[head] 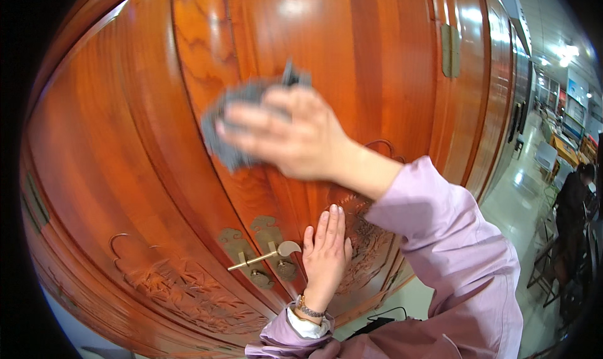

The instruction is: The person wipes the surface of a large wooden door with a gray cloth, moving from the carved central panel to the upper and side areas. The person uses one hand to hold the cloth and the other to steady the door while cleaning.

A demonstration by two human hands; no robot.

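Note:
A grey cloth (235, 97) is pressed by my right hand (292, 133) against the upper part of a glossy reddish-brown wooden cabinet door (311, 34); hand and cloth are blurred. Below it, my left hand (325, 246) lies flat on the lower door, fingers together and pointing up, holding nothing, with a watch (308, 308) at the wrist. Just left of that hand, a brass sliding bolt (259, 259) spans two ornate brass plates at the seam of the doors.
Carved panels (183, 288) decorate the lower doors. A brass hinge (450, 50) is at the upper right. Beyond the cabinet at right are a shiny floor (511, 208), a pale chair (546, 155), tables, and another person in dark clothes (570, 208).

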